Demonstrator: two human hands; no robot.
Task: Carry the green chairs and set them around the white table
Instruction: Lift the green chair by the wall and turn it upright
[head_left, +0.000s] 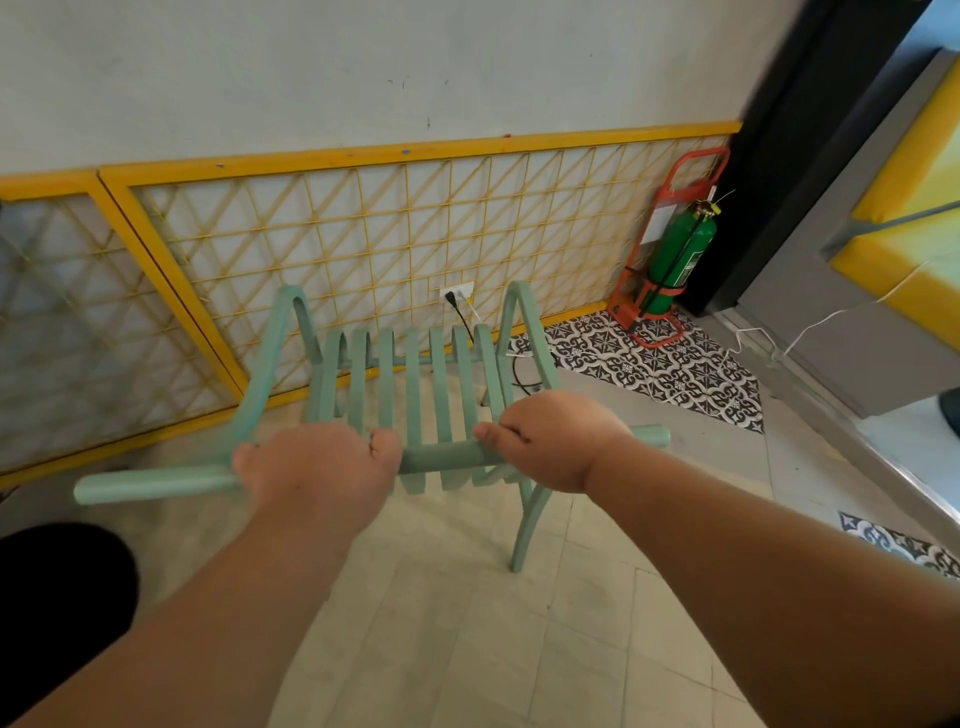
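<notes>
Left hand (317, 467), right hand (550, 441): fingers wrap under the top rail (447, 457) of the green chair (415, 384), so the tips are hidden. Chair's near left leg is hidden behind the left forearm. Fire extinguisher (680, 260): label too small to read. Lattice panel (78, 322), far left: blurred. Dark shape (57, 587), near left: cut by the edge, unidentifiable.

— Your left hand (317, 467) and right hand (550, 441) are bare, and both forearms (753, 561) run uncovered to the frame's edge.

— Below and left of your left hand sits rounded black clothing (57, 597); which garment, I can't tell.
</notes>
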